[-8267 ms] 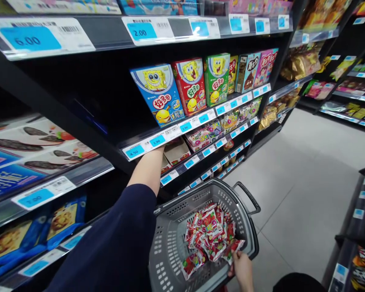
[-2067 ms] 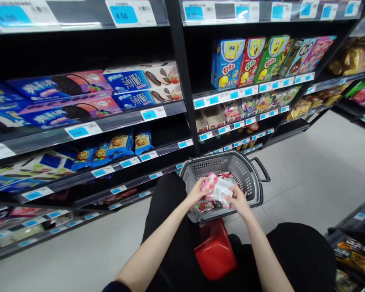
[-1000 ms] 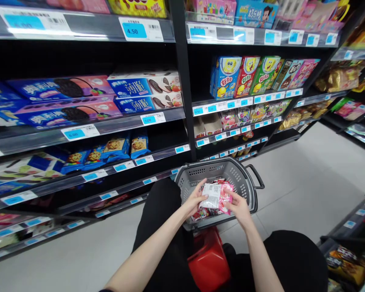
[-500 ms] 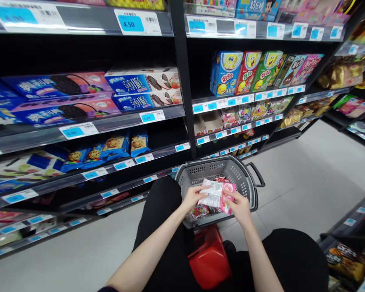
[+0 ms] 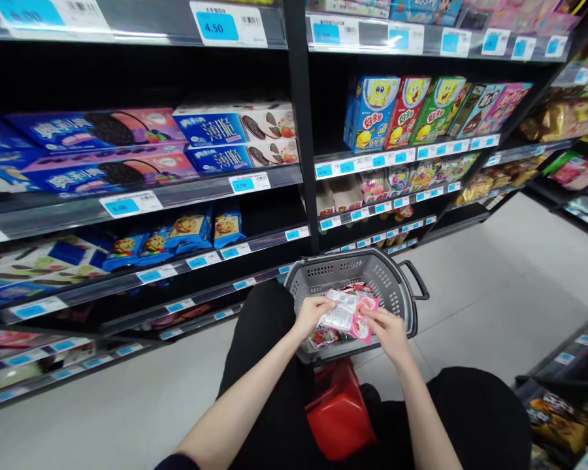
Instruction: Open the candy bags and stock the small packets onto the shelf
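Between my two hands is a pink and white candy packet (image 5: 343, 314), its printed white side facing up. My left hand (image 5: 313, 316) pinches its left end, thumb on top. The pink right end is gripped by my right hand (image 5: 386, 329). Below the packet stands a grey shopping basket (image 5: 301, 277) with perforated walls and a black handle at its right. Inside lie several small packets, among them a red and green one (image 5: 323, 337), partly hidden by the held packet and my hands.
Shelves hold Oreo cookie boxes (image 5: 122, 176), blue cookie bags (image 5: 189, 232) and SpongeBob snack boxes (image 5: 372, 114). A red plastic object (image 5: 340, 418) stands between my knees, below the basket. More shelves with snack bags (image 5: 561, 418) stand at the lower right.
The camera view has shifted slightly, moving the shelves a little in the picture. Both hands still hold the packet over the basket, nearly unchanged.
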The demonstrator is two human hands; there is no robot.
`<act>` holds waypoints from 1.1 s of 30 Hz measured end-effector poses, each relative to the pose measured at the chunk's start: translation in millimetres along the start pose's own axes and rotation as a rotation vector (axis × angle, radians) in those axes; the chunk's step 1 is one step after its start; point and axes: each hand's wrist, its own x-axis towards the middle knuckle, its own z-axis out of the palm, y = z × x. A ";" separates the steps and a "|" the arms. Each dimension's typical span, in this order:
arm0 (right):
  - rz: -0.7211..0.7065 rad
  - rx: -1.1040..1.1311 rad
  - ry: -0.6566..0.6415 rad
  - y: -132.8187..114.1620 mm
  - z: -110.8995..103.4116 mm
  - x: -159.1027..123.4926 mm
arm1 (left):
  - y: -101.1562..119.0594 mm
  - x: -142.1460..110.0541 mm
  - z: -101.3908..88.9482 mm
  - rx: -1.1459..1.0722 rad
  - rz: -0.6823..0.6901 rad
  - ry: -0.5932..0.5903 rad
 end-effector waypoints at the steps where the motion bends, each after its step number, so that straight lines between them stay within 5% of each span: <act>1: -0.032 -0.047 0.028 -0.1 0.9 0.3 | 0.5 -0.4 0.4 0.003 -0.006 -0.004; 10: 0.092 -0.377 0.165 3.3 7.9 4.1 | -2.6 0.6 4.6 0.023 0.027 0.004; 16: 0.150 -0.306 0.107 7.3 6.0 5.4 | -7.5 0.1 5.3 -0.137 -0.056 0.013; 22: 0.181 0.008 0.094 16.1 4.8 4.3 | 2.3 -3.2 0.2 -0.313 -0.035 -0.114; 28: 0.343 0.555 0.083 9.1 5.7 5.0 | 3.4 -2.1 0.9 -0.319 -0.076 -0.174; 33: 0.470 0.851 0.031 -0.5 -2.7 2.7 | 2.9 -3.2 -2.6 -0.518 -0.301 -0.320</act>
